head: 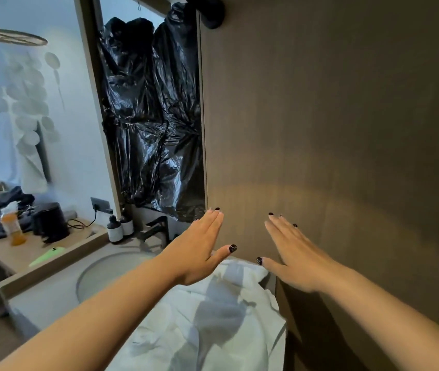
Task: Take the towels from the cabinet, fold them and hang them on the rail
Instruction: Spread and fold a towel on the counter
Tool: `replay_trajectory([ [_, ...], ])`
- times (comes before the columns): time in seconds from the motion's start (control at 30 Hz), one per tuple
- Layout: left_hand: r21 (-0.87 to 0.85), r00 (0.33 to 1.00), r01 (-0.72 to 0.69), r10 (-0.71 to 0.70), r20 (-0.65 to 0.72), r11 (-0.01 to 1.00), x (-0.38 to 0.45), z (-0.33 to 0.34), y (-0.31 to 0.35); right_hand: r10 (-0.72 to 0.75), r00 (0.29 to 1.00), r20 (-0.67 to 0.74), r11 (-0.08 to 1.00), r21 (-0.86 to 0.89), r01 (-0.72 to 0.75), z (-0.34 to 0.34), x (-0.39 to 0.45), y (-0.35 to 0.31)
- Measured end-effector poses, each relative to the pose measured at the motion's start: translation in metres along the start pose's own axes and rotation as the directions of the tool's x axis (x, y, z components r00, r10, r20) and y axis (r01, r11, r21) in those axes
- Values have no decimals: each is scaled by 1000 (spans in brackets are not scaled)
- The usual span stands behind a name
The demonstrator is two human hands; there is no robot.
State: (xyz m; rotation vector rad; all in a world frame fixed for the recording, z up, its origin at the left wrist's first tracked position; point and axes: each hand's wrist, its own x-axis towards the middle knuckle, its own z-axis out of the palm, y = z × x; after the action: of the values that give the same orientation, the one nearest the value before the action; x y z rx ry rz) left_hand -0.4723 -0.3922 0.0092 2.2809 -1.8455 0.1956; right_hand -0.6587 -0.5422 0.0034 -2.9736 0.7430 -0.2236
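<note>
A white towel (pixel 213 322) lies spread and rumpled over the counter beside the round sink, reaching up to a dark wood-grain panel (pixel 333 129). My left hand (pixel 199 253) hovers above the towel's far end with fingers straight and thumb out, holding nothing. My right hand (pixel 293 258) is held the same way, flat and open, fingers pointing up toward the panel. Both hands stand a little apart from each other. A black round fitting (pixel 213 14) is mounted at the panel's top; no rail bar shows clearly.
Black plastic sheeting (pixel 154 116) covers the mirror left of the panel. A black tap (pixel 159 231) and two dark bottles (pixel 119 228) stand behind the sink (pixel 111 271). The left shelf carries a kettle (pixel 51 222), an orange bottle (pixel 13 226), dark clothes and a green phone (pixel 47 257).
</note>
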Motion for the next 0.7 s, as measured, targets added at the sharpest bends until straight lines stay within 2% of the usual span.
replay_trajectory([
  [0.23, -29, 997, 26, -24, 74, 999, -3, 48, -45, 10, 996, 90, 997, 70, -17, 45, 20, -13],
  [0.37, -62, 995, -4, 10, 100, 998, -2, 75, -72, 28, 991, 134, 995, 94, -41, 75, 34, -21],
  [0.57, -127, 988, -42, 60, 145, 991, 3, 111, -125, 123, 973, 197, 976, 152, -154, 113, 64, -40],
  [0.7, -197, 979, -65, 101, 178, 978, 7, 140, -161, 195, 959, 205, 965, 132, -225, 144, 80, -64],
])
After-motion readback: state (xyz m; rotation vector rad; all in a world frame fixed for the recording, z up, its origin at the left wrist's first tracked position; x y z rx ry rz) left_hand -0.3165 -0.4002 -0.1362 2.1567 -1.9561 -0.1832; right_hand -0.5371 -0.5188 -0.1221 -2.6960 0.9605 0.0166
